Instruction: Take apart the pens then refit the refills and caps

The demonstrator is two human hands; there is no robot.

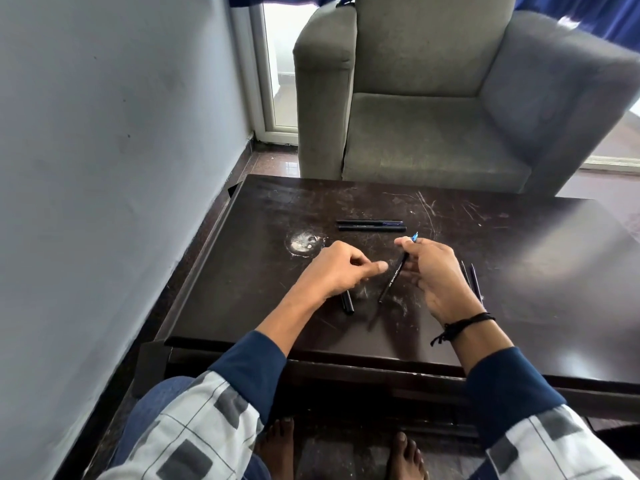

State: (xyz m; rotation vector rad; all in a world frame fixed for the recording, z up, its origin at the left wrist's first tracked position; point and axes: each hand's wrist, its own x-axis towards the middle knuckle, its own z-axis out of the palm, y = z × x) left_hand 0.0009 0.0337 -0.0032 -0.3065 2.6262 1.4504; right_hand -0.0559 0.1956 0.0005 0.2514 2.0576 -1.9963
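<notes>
Black pen (393, 276) was pinched by the right hand (440, 278) above the table (256, 244). The left hand (334, 271), half curled over a dark piece (347, 303), was blurred; its grip I cannot tell.

We see the right hand (436, 278) pinching a tilted black pen barrel (392, 278) near its blue tip, above the dark table (277, 209). The left hand (341, 271) is curled over a short black piece (347, 303); we cannot tell if it grips it. Two pens (370, 225) lie side by side toward the far edge. Thin refills (475, 278) lie just right of the right hand.
</notes>
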